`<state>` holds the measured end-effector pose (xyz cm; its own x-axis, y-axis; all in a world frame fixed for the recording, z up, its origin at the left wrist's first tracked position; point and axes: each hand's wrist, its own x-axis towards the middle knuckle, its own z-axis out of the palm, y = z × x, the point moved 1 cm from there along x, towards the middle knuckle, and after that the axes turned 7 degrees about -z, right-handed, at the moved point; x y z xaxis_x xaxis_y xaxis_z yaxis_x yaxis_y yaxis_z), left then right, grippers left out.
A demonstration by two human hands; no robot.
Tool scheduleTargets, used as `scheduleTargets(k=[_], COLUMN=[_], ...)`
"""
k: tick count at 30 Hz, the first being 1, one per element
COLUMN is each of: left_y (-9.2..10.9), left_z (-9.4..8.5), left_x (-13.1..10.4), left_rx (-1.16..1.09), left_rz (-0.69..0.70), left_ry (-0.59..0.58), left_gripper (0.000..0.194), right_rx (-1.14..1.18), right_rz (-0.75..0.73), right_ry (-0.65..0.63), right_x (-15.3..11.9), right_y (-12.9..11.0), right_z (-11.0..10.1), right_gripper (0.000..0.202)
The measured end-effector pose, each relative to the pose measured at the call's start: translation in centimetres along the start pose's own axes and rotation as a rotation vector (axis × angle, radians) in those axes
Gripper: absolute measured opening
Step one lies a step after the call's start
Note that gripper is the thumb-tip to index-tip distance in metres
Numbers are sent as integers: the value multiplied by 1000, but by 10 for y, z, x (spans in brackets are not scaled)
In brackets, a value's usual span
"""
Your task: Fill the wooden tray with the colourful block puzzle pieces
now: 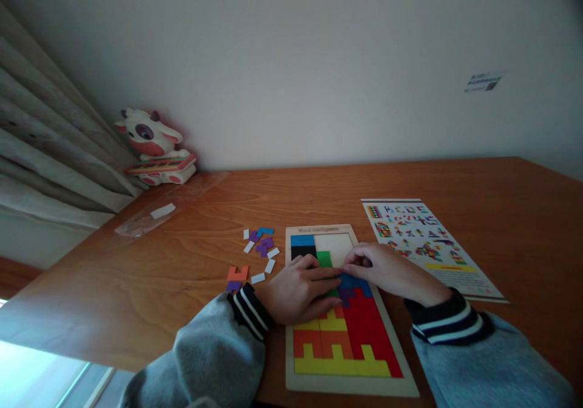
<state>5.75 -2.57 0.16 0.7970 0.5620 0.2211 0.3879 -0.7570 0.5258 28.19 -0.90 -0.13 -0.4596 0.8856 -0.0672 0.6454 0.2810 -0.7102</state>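
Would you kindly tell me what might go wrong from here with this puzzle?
The left hand partly covers the set pieces in the puzzle board, so moving it might shift some. The left cuff sits close to a loose purple piece and could knock it away.

both hands, left hand [300,289] and right hand [376,268], block the middle of the board [341,385]; the bare recess [336,245] is reachable from the far side. loose pieces [263,248] obstruct the left; rightward, the flat sheet [460,277] leaves room overhead.
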Motion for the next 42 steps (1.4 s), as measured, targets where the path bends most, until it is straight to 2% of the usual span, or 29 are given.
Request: scheduleTargets(k=[3,5,7,9,10,13,16,23,28,31,33,36,39,42], left_y=[-2,-10,-23,-39,-47,-65,-74,-79,-81,-83,-81,-70,-52,-37], left_z=[-2,-8,-18,-29,-35,-46,-49,-46,-46,-46,-45,-42,-37,-31], left_x=[0,-2,-6,-11,-15,-23,-27,-25,-25,-25,-24,-21,-17,-14], left_rx=[13,33,84,196,269,435,513,463,374,340,327,286,250,238], left_rz=[-12,-73,-214,-441,-571,-802,-838,-738,-713,-650,-554,-326,-110,48], left_ry=[52,137,266,386,410,372,337,342,384,433,470,512,525,493], left_gripper=[33,30,28,25,23,27,31,26,32,36,36,35,39,41], right_rx=[21,43,60,60,55,44,42,38,40,34,41,86,191,298], right_rz=[1,-2,-3,-4,-4,-5,-3,11,34,40,25,-6,-56,-97], right_ry=[4,-2,-11,-18,-19,-16,-15,-3,38,67,96,139,136,108], right_x=[0,0,-1,-1,-1,-2,-2,-5,-6,-6,-5,-4,-1,3], right_y=[-1,0,0,1,1,1,-2,-8,-7,-5,-4,-8,-20,-38], right_z=[1,1,0,0,0,-1,-1,-5,-7,-8,-8,-6,3,17], right_gripper=[28,30,31,30,29,28,28,25,23,23,25,27,31,34])
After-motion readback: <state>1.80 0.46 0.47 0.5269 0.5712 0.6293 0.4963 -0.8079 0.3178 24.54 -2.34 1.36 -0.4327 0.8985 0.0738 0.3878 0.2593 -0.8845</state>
